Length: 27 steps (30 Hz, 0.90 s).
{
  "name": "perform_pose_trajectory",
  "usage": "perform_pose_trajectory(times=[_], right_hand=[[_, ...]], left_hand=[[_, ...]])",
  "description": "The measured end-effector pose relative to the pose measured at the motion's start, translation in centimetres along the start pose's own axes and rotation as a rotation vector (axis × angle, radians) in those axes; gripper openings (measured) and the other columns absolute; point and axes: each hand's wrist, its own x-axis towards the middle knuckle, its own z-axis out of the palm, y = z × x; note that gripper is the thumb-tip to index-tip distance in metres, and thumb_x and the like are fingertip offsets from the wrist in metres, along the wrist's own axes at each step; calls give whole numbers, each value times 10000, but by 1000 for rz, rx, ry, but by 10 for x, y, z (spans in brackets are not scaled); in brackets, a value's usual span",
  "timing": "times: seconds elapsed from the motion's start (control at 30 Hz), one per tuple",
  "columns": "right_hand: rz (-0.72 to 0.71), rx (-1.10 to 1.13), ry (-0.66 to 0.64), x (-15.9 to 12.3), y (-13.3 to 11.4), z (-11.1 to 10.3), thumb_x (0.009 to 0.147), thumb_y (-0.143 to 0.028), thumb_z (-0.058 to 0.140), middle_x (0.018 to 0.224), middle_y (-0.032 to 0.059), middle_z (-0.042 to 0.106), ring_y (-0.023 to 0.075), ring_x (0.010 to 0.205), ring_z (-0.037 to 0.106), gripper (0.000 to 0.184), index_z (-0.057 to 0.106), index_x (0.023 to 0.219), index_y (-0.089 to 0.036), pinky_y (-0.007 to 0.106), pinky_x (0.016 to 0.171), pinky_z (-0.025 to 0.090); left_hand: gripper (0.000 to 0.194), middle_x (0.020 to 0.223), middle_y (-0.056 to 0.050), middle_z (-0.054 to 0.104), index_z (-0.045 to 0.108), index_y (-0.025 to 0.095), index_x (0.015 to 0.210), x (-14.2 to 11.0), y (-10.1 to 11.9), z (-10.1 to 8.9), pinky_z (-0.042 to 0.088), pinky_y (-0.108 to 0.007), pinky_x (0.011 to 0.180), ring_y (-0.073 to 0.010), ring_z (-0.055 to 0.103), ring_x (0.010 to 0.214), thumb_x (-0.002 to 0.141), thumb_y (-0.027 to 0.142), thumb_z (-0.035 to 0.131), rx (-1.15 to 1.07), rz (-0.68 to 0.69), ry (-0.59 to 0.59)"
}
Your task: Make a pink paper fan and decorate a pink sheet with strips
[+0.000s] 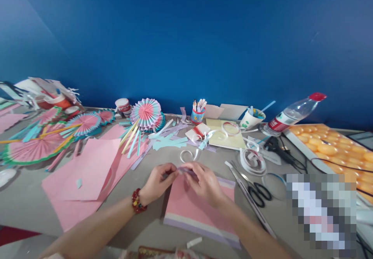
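My left hand (159,182) and my right hand (204,182) meet above the top edge of a pink sheet (198,208). Both are closed in a pinch on a narrow purple paper strip (186,170), partly hidden by my fingers. White and purple bands run along the sheet's near edge, and a similar band shows at its far right corner. A curl of white tape (186,156) lies just beyond my fingertips. On my left wrist is a red beaded bracelet (137,201).
Black-handled scissors (259,194) and a utility knife (253,204) lie right of the sheet, near a white tape roll (253,161) and glue gun (281,150). A bottle (291,115) leans behind. Pink paper (87,169) and folded fans (145,113) lie left.
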Motion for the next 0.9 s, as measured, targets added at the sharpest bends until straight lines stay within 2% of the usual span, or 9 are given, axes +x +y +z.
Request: perform_pose_trajectory(times=[0.1,0.17,0.33,0.47,0.6,0.9], right_hand=[[8,-13,22,0,1,-2,904,-139,486,894,35,692,182,806,647,155,565,985,-245,270,716,475],[-39,-13,15,1,2,-3,888,-115,476,881,32,679,183,813,632,166,563,946,-243,276,724,472],[-132,2,35,2,1,-1,894,-154,511,1029,69,645,217,988,585,118,578,949,-235,344,849,473],[-145,10,35,2,-1,2,896,-162,515,1021,67,631,219,981,573,101,576,935,-232,370,869,465],[-140,30,24,1,-2,2,881,-146,508,1016,62,630,211,961,576,110,558,931,-229,350,847,468],[-114,46,-8,0,-2,1,899,-161,475,997,60,641,199,922,592,111,554,926,-234,326,811,472]], left_hand=[[177,689,11,551,577,162,776,0,-1,-1,388,-198,603,-122,502,653,898,266,503,-12,-15,0],[153,700,5,572,587,161,789,-1,-1,-1,398,-198,614,-126,522,667,889,241,504,0,-2,-2],[123,718,4,587,577,167,800,-2,0,0,411,-199,629,-124,536,669,883,208,497,-6,44,-19],[98,755,-7,599,575,170,819,-4,0,0,422,-209,672,-128,548,698,879,176,498,-12,118,-31],[105,779,-18,586,572,173,822,-4,1,-1,420,-222,703,-134,542,724,889,166,491,-21,182,-65],[109,773,-9,555,560,169,812,-4,-1,0,401,-217,690,-124,511,715,892,139,492,-60,183,-90]])
